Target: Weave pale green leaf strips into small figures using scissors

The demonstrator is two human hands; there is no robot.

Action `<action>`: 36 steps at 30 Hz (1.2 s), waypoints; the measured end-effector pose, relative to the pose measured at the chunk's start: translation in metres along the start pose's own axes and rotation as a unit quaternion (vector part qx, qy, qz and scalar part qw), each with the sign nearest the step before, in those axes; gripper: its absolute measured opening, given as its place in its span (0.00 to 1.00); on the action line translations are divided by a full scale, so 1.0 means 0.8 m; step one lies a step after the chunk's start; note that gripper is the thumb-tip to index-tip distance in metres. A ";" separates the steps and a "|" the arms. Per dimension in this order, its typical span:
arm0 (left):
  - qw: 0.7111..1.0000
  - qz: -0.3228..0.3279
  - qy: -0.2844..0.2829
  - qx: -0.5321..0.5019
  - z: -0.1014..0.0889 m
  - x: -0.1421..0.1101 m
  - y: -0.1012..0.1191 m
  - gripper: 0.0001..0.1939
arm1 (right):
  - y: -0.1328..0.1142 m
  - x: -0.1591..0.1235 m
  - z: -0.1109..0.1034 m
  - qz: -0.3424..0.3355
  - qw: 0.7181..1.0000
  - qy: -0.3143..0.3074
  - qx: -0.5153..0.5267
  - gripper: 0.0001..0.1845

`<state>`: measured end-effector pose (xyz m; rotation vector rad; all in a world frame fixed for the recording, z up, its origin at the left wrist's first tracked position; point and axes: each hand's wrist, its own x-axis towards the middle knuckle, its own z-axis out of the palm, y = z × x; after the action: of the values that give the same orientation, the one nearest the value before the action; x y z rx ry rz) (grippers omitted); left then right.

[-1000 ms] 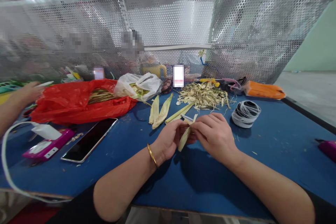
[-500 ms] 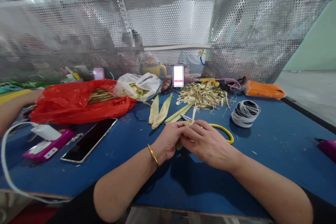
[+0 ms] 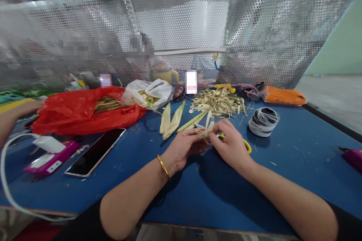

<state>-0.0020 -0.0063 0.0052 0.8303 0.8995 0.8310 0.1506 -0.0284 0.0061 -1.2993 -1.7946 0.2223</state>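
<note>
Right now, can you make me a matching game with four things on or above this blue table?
1. Pale strip
2. Bracelet
3. Scissors
4. Spool

A. yellow-handled, partly hidden by the right hand
B. black and white
C. held in the left fingers
D. gold, on the left wrist

Pairs: 1-C, 2-D, 3-A, 4-B

Counted two broad husk leaves [image 3: 175, 121] side by side, one pair of yellow-handled scissors [image 3: 248, 146], one string roll [image 3: 264, 121], one heap of scraps [image 3: 219, 103]. Also got one red plastic bag [image 3: 68, 111], one white plastic bag [image 3: 134, 92], one black-screened smartphone [image 3: 96, 152], one gold bangle [image 3: 163, 166].
</note>
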 end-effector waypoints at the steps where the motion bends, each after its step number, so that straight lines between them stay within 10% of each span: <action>1: 1.000 0.006 -0.004 0.000 -0.001 0.000 0.000 0.13 | 0.002 0.001 0.001 0.044 0.999 0.000 0.019 0.09; 9: 0.996 0.067 -0.001 0.059 0.000 0.001 -0.002 0.16 | 0.009 0.002 0.009 0.243 0.939 -0.092 0.227 0.07; 23: 0.990 0.093 0.079 0.076 0.001 0.000 0.005 0.12 | -0.007 -0.001 -0.013 -0.141 0.985 -0.102 -0.004 0.10; 27: 0.989 0.085 0.026 0.116 0.004 -0.005 0.004 0.10 | 0.000 0.007 -0.017 -0.109 0.992 -0.005 -0.059 0.09; 36: 0.988 0.075 -0.025 0.131 0.007 -0.007 0.001 0.10 | 0.014 0.008 -0.007 0.052 0.986 -0.098 -0.123 0.14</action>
<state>0.0003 -0.0124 0.0098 1.1560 0.9217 0.8278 0.1621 -0.0200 0.0067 -1.5936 -1.9693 0.1960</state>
